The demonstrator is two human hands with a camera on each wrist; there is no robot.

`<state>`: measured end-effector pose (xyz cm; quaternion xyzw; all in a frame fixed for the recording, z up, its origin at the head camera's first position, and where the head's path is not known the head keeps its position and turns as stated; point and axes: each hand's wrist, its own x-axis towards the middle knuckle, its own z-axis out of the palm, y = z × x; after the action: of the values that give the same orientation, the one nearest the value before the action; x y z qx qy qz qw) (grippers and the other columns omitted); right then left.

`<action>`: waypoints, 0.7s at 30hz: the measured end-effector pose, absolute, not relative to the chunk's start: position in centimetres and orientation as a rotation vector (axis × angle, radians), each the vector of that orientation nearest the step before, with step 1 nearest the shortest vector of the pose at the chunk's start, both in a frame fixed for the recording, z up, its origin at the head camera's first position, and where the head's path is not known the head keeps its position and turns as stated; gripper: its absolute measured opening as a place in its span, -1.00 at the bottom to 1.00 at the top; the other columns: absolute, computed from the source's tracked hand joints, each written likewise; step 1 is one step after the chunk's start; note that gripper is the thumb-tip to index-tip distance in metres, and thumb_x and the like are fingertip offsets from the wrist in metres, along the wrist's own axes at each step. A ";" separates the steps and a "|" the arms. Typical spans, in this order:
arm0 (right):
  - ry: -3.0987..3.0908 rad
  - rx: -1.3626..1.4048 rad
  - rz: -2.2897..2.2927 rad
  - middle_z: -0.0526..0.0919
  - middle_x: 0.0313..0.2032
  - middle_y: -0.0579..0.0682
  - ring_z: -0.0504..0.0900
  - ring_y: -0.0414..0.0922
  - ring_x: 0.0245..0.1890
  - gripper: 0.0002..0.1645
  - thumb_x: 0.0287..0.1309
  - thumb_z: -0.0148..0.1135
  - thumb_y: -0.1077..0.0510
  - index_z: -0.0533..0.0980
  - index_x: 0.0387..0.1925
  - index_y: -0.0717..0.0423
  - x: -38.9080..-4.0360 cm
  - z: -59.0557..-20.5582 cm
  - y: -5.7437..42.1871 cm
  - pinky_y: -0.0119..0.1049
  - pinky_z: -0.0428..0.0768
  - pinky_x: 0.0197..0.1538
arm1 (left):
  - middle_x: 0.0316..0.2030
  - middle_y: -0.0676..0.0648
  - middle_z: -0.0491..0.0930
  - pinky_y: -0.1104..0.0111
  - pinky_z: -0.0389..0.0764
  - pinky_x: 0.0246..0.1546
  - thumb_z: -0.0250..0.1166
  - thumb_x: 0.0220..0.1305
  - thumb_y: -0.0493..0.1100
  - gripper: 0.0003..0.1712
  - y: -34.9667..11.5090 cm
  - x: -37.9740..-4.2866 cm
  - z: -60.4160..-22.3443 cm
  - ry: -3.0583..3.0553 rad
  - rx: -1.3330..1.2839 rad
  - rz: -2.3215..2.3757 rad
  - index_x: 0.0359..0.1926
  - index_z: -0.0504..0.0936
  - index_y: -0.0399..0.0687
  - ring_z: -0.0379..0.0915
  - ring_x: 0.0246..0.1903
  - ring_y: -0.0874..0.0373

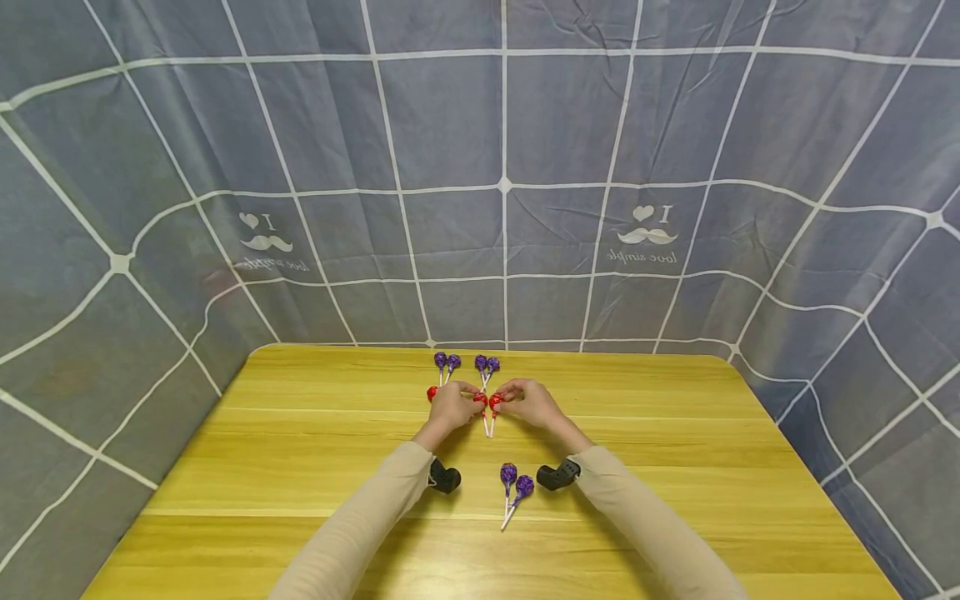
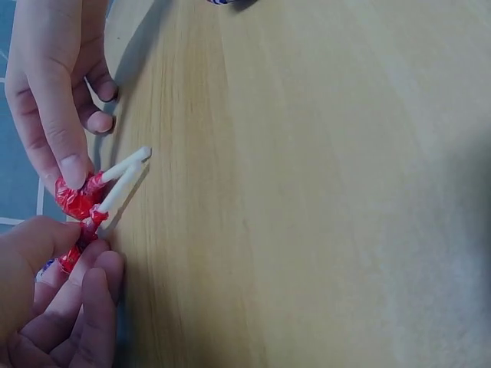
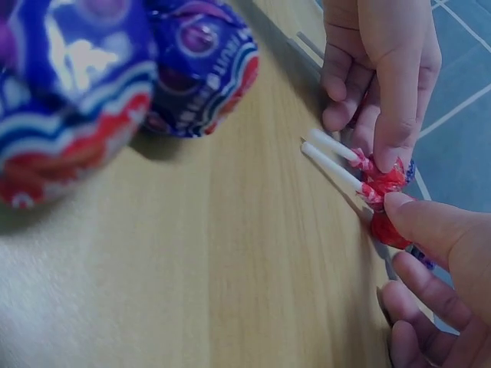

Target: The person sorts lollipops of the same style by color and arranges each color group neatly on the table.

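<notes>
Side by side in the middle of the table, my hands each pinch a red-wrapped lollipop by its candy end. My left hand (image 1: 452, 407) grips the left red lollipop (image 1: 481, 402) between thumb and fingers. The right red lollipop (image 1: 495, 402) is held the same way by my right hand (image 1: 534, 403). Both white sticks (image 2: 123, 184) point toward me, their ends close together. Just beyond the hands lie two purple lollipops (image 1: 481, 362) with crossed sticks. Another red lollipop (image 1: 432, 392) shows beside the left hand, its stick hidden.
Two more purple lollipops (image 1: 440, 360) lie at the back left. Nearer me, between my forearms, is another purple pair (image 1: 524, 485). Black wrist cameras (image 1: 558, 476) sit low over the wooden table (image 1: 675, 433). A grey checked curtain (image 1: 570, 233) surrounds the table's back and sides.
</notes>
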<state>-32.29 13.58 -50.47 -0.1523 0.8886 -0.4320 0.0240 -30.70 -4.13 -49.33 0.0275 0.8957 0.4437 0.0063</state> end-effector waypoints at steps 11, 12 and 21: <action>2.795 -0.464 -1.336 0.72 -0.34 0.03 0.65 -0.13 -0.31 -0.75 0.05 0.39 0.21 0.64 -0.18 0.18 -32.1 -50.6 13.3 -0.24 0.53 -0.12 | -0.54 -0.18 0.72 0.52 0.41 -0.72 0.39 0.13 -0.24 -0.71 -4.2 -30.8 -49.5 2.752 0.057 1.449 -0.12 0.68 -0.28 0.50 -0.75 0.28; 2.795 -0.462 -1.334 0.73 -0.34 0.03 0.65 -0.13 -0.31 -0.75 0.05 0.39 0.20 0.64 -0.18 0.18 -32.1 -50.6 13.3 -0.24 0.53 -0.11 | -0.54 -0.18 0.72 0.51 0.42 -0.72 0.39 0.13 -0.24 -0.71 -4.3 -30.7 -49.4 2.749 0.053 1.452 -0.12 0.68 -0.28 0.51 -0.74 0.27; 2.788 -0.466 -1.338 0.73 -0.33 0.04 0.66 -0.13 -0.30 -0.74 0.06 0.39 0.19 0.63 -0.18 0.18 -32.0 -50.6 13.3 -0.22 0.54 -0.08 | -0.58 -0.17 0.70 0.50 0.41 -0.70 0.39 0.14 -0.23 -0.68 -4.3 -30.3 -49.3 2.766 0.083 1.431 -0.07 0.65 -0.27 0.54 -0.71 0.21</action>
<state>-32.05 13.34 -50.59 -0.1491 0.8914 -0.4280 0.0072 -30.33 -4.27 -49.33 0.0267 0.8878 0.4593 0.0129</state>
